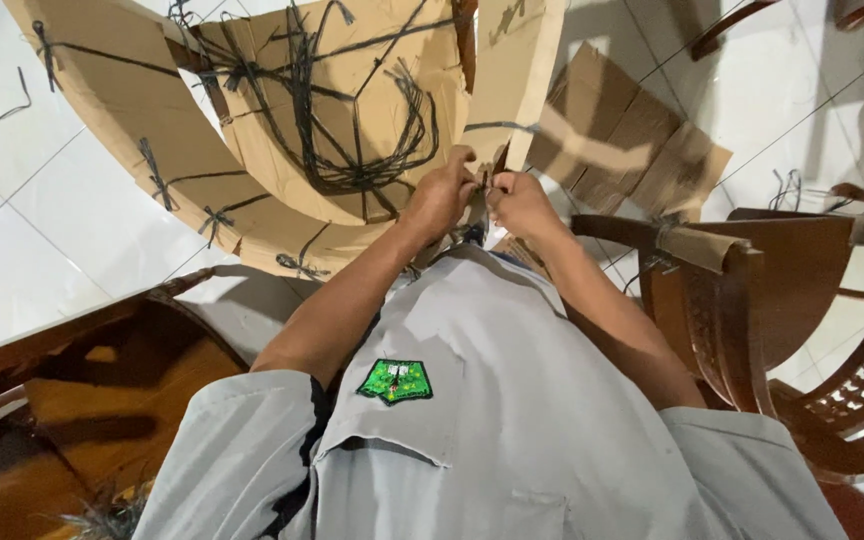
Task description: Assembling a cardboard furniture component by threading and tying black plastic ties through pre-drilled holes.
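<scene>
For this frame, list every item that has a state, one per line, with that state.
Left hand: fingers pinched at the cardboard edge.
Right hand: fingers pinched beside the left hand.
Curved cardboard wrap: bent round, tied with black strings.
Black strings: knotted, loose ends hanging.
Flat cardboard sheet: lying creased on the floor.
Wooden chair: arm partly wrapped in cardboard.

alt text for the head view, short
Both the left hand and right hand pinch black string at the edge of a curved cardboard wrapping. Carved wooden chairs stand to the right on white floor tiles.
</scene>
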